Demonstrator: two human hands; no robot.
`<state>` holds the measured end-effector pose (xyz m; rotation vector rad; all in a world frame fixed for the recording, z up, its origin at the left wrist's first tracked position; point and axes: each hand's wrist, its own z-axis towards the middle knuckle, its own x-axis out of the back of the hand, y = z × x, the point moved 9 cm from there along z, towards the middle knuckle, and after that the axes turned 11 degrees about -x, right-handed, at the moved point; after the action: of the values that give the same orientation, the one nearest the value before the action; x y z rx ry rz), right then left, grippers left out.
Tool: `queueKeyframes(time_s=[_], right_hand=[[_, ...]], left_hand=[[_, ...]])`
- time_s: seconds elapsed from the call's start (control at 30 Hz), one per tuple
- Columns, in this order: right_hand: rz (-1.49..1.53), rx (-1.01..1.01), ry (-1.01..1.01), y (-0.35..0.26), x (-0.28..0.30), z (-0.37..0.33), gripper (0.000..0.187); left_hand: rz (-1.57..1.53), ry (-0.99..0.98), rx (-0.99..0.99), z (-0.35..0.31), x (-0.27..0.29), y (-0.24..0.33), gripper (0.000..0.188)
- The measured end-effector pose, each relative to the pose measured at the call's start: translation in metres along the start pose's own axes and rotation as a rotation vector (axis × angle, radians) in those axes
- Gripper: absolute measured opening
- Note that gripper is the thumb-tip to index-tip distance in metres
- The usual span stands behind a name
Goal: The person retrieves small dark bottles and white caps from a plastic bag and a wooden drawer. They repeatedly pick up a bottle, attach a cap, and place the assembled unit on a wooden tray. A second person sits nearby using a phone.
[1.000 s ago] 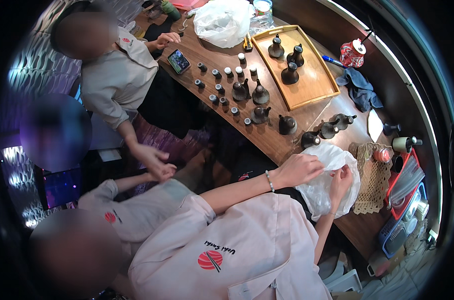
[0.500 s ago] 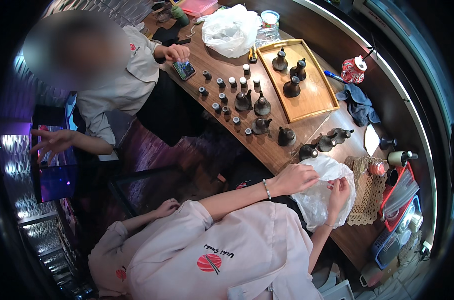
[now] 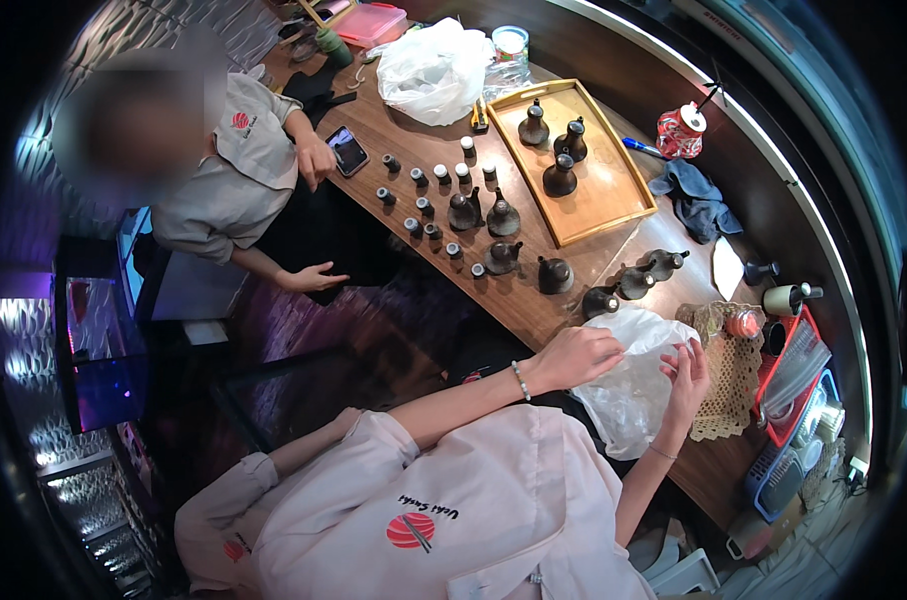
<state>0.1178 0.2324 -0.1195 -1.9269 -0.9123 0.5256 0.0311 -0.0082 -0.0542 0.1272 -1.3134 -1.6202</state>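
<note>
A crumpled clear-white plastic bag [image 3: 624,400] hangs at the table's near edge, below and between my hands. My left hand [image 3: 576,357], with a beaded bracelet at the wrist, pinches the bag's upper left part with bent fingers. On the bag's right side, my right hand [image 3: 686,382] is raised with its fingers curled and apart; no grip on the plastic shows. Just beyond the bag stand dark small-spouted bottles [image 3: 601,300], with several more like them farther left. A woven tan mat [image 3: 726,400] lies right of my right hand.
A wooden tray [image 3: 614,205] holds 3 dark bottles. Small capped jars [image 3: 442,174] stand to its left. A red basket [image 3: 796,375] and a blue basket [image 3: 774,490] sit at the right. Across the table corner stands a co-worker [image 3: 199,200] near a phone [image 3: 348,152].
My right hand's fingers have spread and the bag has sunk lower between my hands. The co-worker's near hand has come down, and their other hand has left the phone.
</note>
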Motion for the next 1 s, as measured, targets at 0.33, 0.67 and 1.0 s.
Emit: queueKeyframes(time_s=[0.33,0.67,1.0], right_hand=[[0.158,-0.101,-0.159,-0.034,-0.028,-0.028,0.048],[-0.045,-0.072,-0.221,-0.038,-0.046,-0.028,0.037],[-0.602,0.027,-0.353,-0.032,-0.076,-0.028,0.051]], left_hand=[[0.001,-0.018,-0.014,0.004,0.000,0.003,0.018],[-0.011,-0.011,0.001,0.003,-0.003,-0.003,0.018],[-0.011,-0.031,0.028,0.004,-0.005,-0.006,0.021]])
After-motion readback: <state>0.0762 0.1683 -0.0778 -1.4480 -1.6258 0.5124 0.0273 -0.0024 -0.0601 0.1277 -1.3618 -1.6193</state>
